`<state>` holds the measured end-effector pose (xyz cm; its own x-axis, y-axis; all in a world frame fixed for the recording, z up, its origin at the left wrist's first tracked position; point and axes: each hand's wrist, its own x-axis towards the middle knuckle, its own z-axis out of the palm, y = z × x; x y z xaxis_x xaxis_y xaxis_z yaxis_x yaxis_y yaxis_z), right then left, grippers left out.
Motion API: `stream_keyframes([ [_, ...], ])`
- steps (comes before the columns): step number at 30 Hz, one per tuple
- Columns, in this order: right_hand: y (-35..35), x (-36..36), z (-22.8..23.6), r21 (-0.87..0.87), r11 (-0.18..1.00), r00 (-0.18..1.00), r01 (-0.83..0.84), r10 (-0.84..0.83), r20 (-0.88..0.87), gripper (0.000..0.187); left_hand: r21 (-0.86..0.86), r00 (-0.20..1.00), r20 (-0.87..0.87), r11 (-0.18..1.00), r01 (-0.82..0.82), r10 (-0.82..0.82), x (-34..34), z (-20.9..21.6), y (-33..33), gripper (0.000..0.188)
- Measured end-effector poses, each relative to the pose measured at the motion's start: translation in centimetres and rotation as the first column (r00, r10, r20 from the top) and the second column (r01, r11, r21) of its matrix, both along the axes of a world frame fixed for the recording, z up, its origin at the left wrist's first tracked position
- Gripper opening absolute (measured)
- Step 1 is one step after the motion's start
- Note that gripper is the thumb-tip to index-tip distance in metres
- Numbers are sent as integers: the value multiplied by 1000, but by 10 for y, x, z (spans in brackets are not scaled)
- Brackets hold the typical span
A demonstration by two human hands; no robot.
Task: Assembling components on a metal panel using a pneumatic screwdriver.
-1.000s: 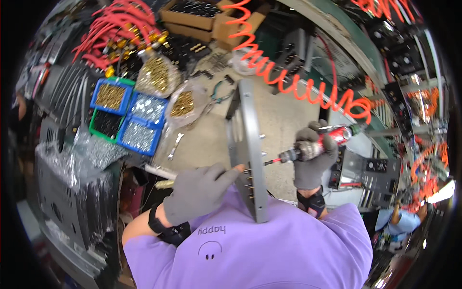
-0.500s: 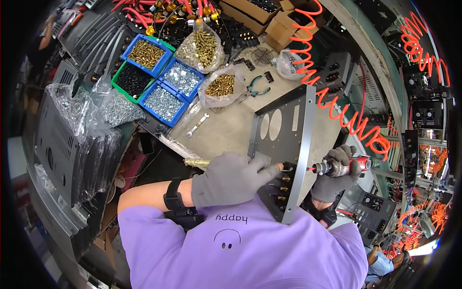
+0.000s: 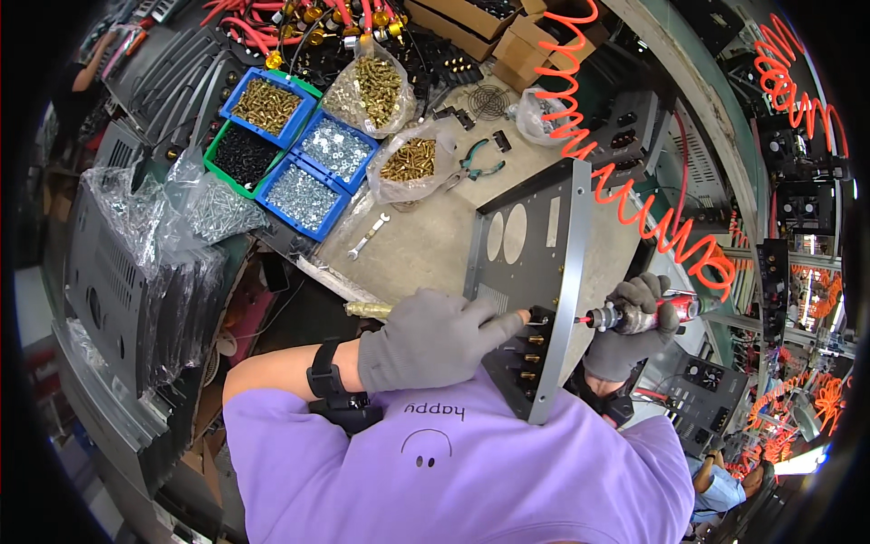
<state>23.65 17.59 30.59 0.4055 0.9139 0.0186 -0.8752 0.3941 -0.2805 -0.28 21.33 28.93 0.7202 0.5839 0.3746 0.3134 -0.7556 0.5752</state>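
A dark metal panel (image 3: 523,263) with round cut-outs and a bent edge stands tilted in front of my chest. Along its lower part sits a row of black terminal blocks (image 3: 527,355) with brass posts. My left hand (image 3: 430,335), in a grey glove with one fingertip bare, is closed at the panel's inner face, its fingertip against the uppermost terminal block beside a small silver part. On the panel's other side, my right hand (image 3: 630,331), also gloved, grips a red power screwdriver (image 3: 678,310). Its bit points at the panel's edge; whether it touches, I cannot tell.
Blue and green bins (image 3: 305,195) of small hardware stand at the far left, beside bags of brass parts (image 3: 410,161). A wrench (image 3: 369,237) and pliers (image 3: 475,163) lie on the table. An orange coiled hose (image 3: 625,199) hangs at the right; wrapped panels (image 3: 113,272) are stacked left.
The panel has shifted slightly left, and the table things sit a little farther left in view. Both hands keep nearly the same places, with the screwdriver still at the panel.
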Motion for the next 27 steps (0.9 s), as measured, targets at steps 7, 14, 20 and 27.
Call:
stream_keyframes([
  [7,-3,-3,4,-28,998,997,54,-52,51,23,5,1000,10,1000,0,0,1,-4,-2,44],
  [14,-4,-2,1,-70,995,996,76,-73,45,23,2,1000,24,1000,-5,5,0,-4,-4,42],
  [20,-4,-7,2,-88,992,995,88,-84,43,23,8,1000,-24,1000,-13,13,-2,-1,-5,38],
  [27,-4,-7,2,-81,993,996,86,-84,33,24,4,1000,-9,1000,-11,11,-3,2,-6,38],
])
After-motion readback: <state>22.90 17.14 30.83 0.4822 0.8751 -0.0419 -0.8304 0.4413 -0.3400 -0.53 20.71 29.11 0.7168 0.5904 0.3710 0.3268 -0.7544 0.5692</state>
